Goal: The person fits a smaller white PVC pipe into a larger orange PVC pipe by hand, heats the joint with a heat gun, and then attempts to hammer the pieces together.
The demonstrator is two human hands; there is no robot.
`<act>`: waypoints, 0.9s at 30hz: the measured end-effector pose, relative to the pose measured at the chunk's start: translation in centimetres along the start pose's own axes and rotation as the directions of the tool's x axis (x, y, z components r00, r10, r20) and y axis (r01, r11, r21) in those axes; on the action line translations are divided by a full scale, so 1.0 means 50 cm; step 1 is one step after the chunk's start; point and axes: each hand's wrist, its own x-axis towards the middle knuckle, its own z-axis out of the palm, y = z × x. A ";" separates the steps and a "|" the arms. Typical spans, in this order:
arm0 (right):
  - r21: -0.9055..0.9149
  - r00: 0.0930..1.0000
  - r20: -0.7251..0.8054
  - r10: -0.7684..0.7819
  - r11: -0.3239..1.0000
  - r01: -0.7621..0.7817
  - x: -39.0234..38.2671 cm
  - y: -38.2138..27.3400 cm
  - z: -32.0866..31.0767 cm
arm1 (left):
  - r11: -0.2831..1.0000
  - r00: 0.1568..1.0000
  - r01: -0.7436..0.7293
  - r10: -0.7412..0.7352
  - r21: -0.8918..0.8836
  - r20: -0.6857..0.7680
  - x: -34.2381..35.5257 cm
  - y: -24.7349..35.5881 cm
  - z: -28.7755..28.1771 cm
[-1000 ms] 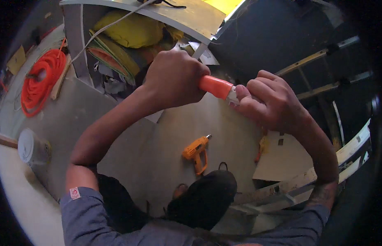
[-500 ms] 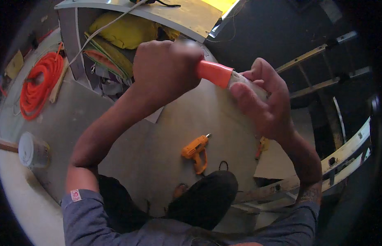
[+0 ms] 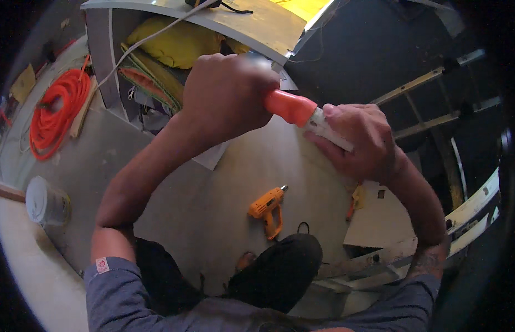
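Observation:
Up in the middle, my left hand (image 3: 227,93) is closed around one end of a glossy orange sleeve (image 3: 288,105). The sleeve's other end meets a scuffed white tube (image 3: 328,128), which my right hand (image 3: 362,141) grips, thumb near the joint. The far end under my left hand is blurred and hard to make out. An orange heat gun (image 3: 264,209) lies on the floor below, in front of my knees.
A coiled orange hose (image 3: 55,113) and white bucket (image 3: 40,196) sit at left. A shelf unit (image 3: 112,72) holds yellow bags (image 3: 169,41) ahead. Ladders (image 3: 420,74) and a pale board (image 3: 373,218) are at right, grey floor (image 3: 191,199) below.
My left hand has risen slightly since a second ago. My right hand's fingers spread half a second ago and are now wrapped round the white tube again; the orange sleeve looks more bent.

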 end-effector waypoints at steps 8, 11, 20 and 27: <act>-0.223 0.876 0.397 -0.274 0.897 0.382 -0.020 0.030 -0.006 | 0.969 0.915 0.142 -0.050 -0.202 0.401 -0.009 -0.003 0.055; -0.167 0.950 0.273 -0.150 0.965 0.201 -0.031 0.018 0.015 | 0.957 0.906 0.196 -0.092 -0.216 0.412 -0.009 0.004 0.056; 0.351 0.898 0.068 0.436 0.832 -0.430 -0.073 -0.017 0.040 | 0.992 0.984 0.097 -0.083 -0.084 0.155 -0.017 0.033 0.068; 0.717 0.462 0.555 0.692 -0.115 -0.688 -0.054 -0.051 0.015 | 0.996 1.000 0.018 -0.020 0.089 0.011 -0.010 0.027 0.058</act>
